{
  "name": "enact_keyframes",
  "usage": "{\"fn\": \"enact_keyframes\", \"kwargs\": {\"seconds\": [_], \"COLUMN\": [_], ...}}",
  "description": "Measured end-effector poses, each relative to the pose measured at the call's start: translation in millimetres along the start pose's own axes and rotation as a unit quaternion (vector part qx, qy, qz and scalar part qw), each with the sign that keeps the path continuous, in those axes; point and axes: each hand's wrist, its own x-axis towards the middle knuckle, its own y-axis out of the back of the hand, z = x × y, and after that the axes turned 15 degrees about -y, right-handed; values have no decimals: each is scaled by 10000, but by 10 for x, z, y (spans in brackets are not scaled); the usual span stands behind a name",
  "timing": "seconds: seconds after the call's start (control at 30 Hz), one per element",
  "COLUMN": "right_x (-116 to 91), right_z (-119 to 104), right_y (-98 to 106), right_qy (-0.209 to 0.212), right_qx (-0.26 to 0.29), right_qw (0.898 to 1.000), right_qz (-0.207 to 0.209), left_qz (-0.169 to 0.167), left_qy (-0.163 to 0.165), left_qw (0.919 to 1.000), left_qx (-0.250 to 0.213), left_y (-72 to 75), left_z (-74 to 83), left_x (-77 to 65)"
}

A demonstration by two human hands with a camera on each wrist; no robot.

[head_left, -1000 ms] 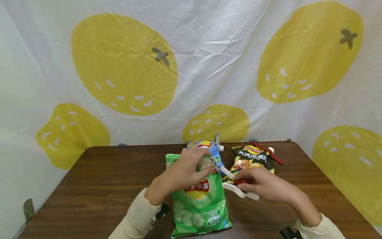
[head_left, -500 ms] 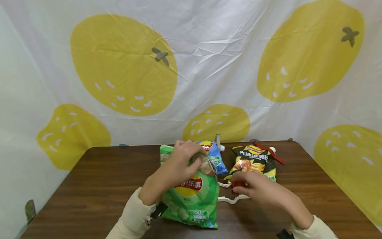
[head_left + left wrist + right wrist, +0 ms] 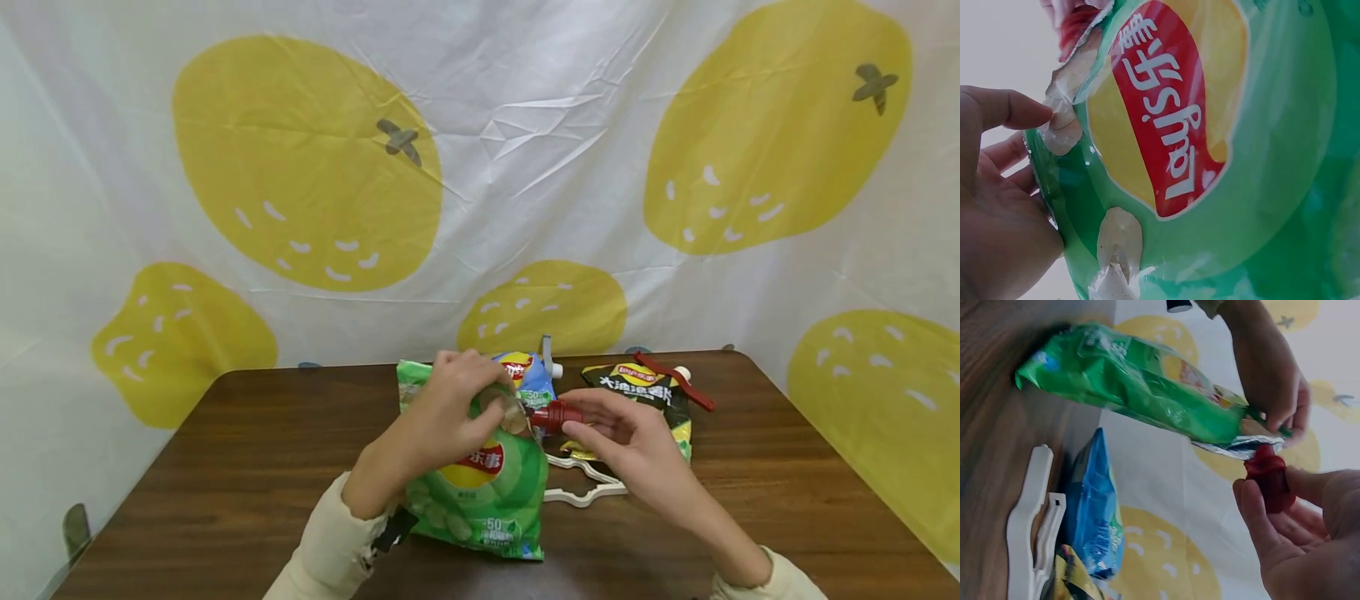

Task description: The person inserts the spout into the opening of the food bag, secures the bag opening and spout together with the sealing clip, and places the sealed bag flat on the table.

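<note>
A green bag of Lay's potato chips [image 3: 487,517] stands upright, tilted, near the middle of the table. My left hand [image 3: 442,417] pinches its torn upper edge, with thumb and fingers on either side of the film in the left wrist view [image 3: 1004,187]. My right hand [image 3: 637,442] holds a ribbed red plastic cap-like piece [image 3: 555,416] between thumb and fingers. In the right wrist view, the narrow end of this red piece [image 3: 1269,481] meets the bag's silvery opening [image 3: 1241,449]. Whether the tip is inside cannot be seen.
An open white bag clip [image 3: 581,497] lies right of the green bag. Behind are a blue chip bag [image 3: 536,379] with a grey clip [image 3: 547,354] and a black chip bag [image 3: 615,381] with a red clip [image 3: 693,393]. A printed curtain [image 3: 510,183] hangs behind the table.
My right hand has lifted the red piece off the white clip area, up and left to the bag's opening. The green bag has shifted slightly left, and the white clip now lies on the table.
</note>
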Motion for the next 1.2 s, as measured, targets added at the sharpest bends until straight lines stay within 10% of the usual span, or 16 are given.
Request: {"fn": "enact_keyframes", "kwargs": {"seconds": [0.4,0.6,0.83,1.2], "right_x": [-42,-37,-32,-40], "right_z": [100,149,147,108], "right_y": [-208,-256,-266,-313], "right_qy": [927,1888,948,954], "right_qx": [-1570,-2283,-2374,-1915], "right_qw": [9786,9455,9659,9631], "right_qz": [958,1349,400,1632], "left_qz": [-99,-63,-44,326], "left_qy": [-43,-118,-242,-449], "left_qw": [9998,9994,9991,9978], "left_qx": [172,330,345,368], "left_y": [-22,-55,-86,-153], "left_z": [34,56,62,76], "left_x": [29,38,28,54]}}
